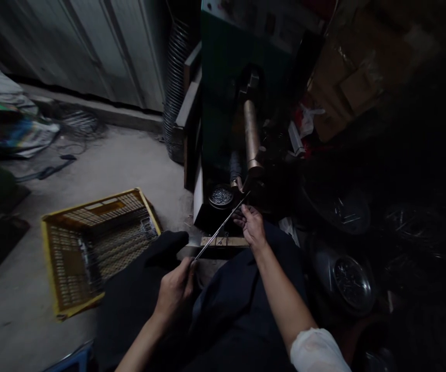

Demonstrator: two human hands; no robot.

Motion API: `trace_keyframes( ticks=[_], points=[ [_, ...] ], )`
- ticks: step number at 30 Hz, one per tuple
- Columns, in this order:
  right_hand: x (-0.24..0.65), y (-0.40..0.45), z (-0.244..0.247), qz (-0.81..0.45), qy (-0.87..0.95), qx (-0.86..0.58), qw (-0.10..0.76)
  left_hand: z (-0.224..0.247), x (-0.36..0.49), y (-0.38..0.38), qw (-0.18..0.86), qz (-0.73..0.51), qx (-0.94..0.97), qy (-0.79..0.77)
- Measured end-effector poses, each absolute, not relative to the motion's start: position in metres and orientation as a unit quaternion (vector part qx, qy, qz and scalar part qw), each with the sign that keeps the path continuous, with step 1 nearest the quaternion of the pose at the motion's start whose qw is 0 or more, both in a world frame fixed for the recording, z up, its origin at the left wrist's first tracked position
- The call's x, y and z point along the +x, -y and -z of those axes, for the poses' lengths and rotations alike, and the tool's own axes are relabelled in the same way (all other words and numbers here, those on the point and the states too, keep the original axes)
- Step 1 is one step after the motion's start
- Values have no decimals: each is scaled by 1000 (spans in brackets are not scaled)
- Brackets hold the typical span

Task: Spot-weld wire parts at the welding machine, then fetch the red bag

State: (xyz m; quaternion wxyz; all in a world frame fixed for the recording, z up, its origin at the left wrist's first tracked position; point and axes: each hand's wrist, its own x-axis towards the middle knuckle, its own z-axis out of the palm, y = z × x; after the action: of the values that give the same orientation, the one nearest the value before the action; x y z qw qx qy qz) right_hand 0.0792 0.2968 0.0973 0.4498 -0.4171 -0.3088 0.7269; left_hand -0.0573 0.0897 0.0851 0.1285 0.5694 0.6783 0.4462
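The thin rod (223,223) pinched in the left hand (176,290) is bare metal with a dull shine, and beyond its far tip the cylinder (251,133) looks like smooth brassy metal. Left of the grip, the yellow crate (54,268) is matt plastic lattice on rough grey concrete floor (122,165). Under the grip, dark matt cloth (231,310) covers the lap.

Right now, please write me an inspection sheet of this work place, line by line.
Surface: bare concrete floor, dusty.
Job's things: thin metal rod, its far end at the green machine below a brass cylinder.
Clutter: yellow crate; small tin of metal bits; dark bowls at right.
Grips: left hand closed on the rod's near end; right hand near its far end, grip unclear.
Cables: ribbed hose; dark cord on the floor.
Surroundings: grey wall panels; cardboard.
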Motion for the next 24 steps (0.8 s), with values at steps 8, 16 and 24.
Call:
trace_keyframes(
  ticks=[8,16,24],
  points=[
    [74,-297,-111,-725,300,-410,464,-93,-56,-94,84,-452,576,-676],
    [72,-300,-119,-712,318,-404,478,-94,-61,-96,43,-451,603,-657],
    [73,-299,-124,-712,332,-387,482,-102,-60,-96,53,-461,600,-651]
  ],
)
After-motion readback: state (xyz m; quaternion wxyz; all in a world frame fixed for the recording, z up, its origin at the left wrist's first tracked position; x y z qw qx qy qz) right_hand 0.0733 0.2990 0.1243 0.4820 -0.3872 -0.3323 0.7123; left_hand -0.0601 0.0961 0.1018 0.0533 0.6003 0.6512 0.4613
